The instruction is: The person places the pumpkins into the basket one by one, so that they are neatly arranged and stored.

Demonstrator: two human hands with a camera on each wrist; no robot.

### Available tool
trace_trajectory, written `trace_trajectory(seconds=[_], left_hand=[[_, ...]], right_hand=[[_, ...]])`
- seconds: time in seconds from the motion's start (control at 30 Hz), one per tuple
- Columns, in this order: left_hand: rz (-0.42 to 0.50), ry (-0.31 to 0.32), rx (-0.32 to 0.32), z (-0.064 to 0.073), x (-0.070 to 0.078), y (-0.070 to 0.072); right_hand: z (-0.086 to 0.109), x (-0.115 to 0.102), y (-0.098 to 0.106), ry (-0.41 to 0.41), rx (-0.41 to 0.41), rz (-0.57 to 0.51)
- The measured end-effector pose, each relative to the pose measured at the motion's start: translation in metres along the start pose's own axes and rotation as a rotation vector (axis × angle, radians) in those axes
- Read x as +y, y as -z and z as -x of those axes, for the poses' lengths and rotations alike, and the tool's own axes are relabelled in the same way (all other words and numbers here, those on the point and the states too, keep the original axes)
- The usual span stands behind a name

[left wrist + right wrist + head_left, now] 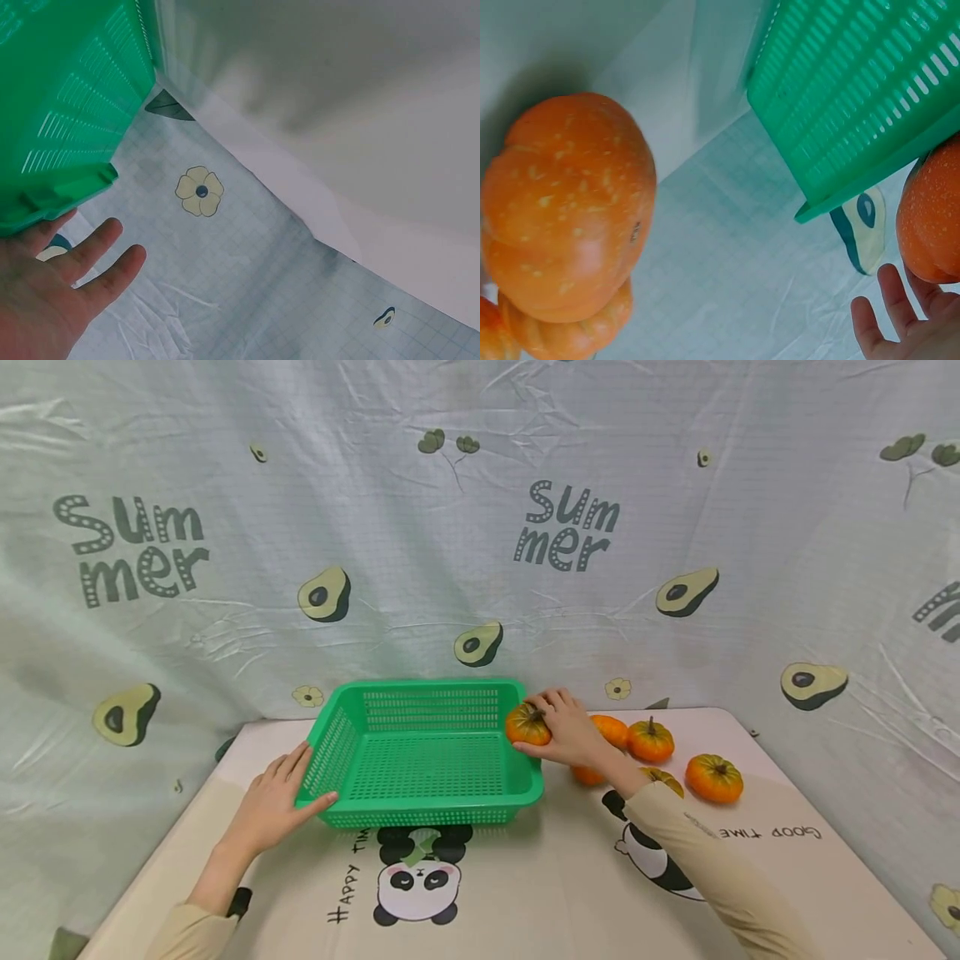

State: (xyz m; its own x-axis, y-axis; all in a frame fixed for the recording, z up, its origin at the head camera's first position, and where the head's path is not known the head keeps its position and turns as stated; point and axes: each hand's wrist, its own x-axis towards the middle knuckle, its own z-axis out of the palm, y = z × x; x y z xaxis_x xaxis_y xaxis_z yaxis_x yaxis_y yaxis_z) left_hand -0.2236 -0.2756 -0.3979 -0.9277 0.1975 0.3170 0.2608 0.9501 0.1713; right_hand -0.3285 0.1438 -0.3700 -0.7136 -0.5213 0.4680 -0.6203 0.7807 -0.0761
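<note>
A green plastic basket [431, 806] with slotted walls stands on the table. My left hand [267, 804] rests against its near left corner, thumb over the front rim. In the left wrist view, the visible fingers [96, 251] are spread and fairly straight beside the basket's rim [64, 196]; the thumb is hidden. My right hand [566, 731] holds a small orange pumpkin [527, 725] above the basket's right rim. From the right wrist, the held pumpkin [930, 217] shows outside the basket wall [840, 112], fingers underneath it.
Several more pumpkins lie on the table to the right, including one [714, 778] apart and another [650, 742] farther back; the right arm partly hides some. A printed curtain [405, 610] hangs behind the table. The tablecloth [555, 893] bears panda prints.
</note>
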Motion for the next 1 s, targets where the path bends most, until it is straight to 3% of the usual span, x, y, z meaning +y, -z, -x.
trace_trajectory(seconds=[0.77,1.0], left_hand=[[0.018,-0.011,0.022,0.000,-0.002,-0.001],[0.031,0.004,-0.012,0.000,-0.004,-0.001]], right_hand=[[-0.053,0.000,-0.013,0.079,-0.100,-0.036],[-0.067,0.004,-0.018,0.021,-0.185,-0.006]])
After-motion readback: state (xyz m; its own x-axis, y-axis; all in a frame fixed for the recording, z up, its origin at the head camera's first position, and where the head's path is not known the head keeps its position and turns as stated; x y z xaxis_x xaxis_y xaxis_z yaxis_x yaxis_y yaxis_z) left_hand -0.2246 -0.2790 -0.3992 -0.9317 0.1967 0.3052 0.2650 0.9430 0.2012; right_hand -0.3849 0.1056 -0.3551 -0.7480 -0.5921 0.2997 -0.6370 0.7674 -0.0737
